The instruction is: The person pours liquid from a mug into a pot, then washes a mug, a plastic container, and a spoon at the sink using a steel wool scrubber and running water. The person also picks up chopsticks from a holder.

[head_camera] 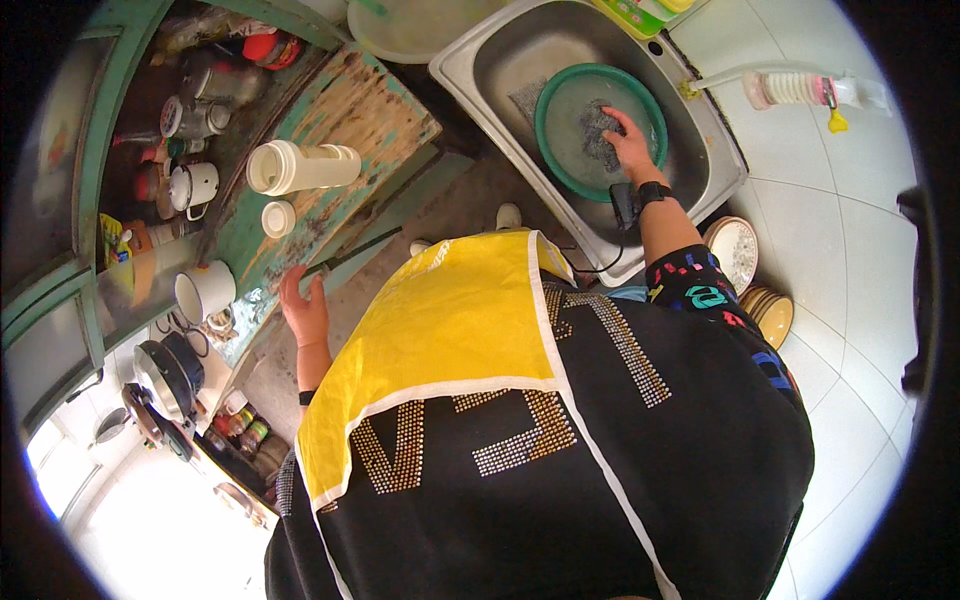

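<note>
My right hand [630, 146] reaches into a green plastic basin [550, 161] of cloudy water, its fingers on a grey mesh scrubber or cloth [598, 131]. The basin stands in a stainless steel sink [510, 45], and a grey textured pad [527, 96] shows beside it. My left hand [304, 300] hangs with fingers apart by the edge of a worn green wooden cabinet top [352, 97] and holds nothing. On that top lie a cream plastic container [315, 165] and a round white lid [278, 219].
An enamel mug [206, 292] stands near the left hand. Jars and a lidded enamel pot [193, 186] fill the open cabinet. Plates [731, 251] and a stacked set of bowls [766, 315] lean by the tiled wall. A pale basin [427, 30] is left of the sink.
</note>
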Available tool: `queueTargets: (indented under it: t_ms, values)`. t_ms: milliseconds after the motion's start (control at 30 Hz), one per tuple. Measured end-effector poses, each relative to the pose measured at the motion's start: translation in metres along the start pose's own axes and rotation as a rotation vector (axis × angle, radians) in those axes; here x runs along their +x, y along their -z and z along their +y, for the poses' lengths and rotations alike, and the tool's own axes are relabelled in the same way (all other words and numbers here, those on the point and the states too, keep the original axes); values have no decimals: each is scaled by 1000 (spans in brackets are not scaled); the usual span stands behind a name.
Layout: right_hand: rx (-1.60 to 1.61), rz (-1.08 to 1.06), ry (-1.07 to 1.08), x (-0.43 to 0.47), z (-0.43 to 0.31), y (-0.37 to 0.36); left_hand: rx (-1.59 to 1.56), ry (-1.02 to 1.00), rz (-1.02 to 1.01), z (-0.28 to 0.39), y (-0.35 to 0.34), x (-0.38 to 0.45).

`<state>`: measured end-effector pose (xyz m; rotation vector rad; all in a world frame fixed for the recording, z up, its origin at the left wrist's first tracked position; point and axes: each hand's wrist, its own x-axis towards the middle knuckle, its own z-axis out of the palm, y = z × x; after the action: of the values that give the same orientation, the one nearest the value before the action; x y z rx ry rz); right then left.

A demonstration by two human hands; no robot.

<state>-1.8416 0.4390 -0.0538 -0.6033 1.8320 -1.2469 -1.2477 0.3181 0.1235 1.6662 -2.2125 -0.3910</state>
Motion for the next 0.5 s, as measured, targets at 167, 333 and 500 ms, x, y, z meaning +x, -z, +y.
queueTargets:
  t_ms: [167,333,500]
  values:
    - [-994,349,121,-3,9,-14,5,14,-7,4,-1,0]
    - [-1207,-182,56,-7,27,-28,-19,36,-25,10,-3,2]
    - [118,-58,-318,11,31,4,-7,33,8,8,0,1]
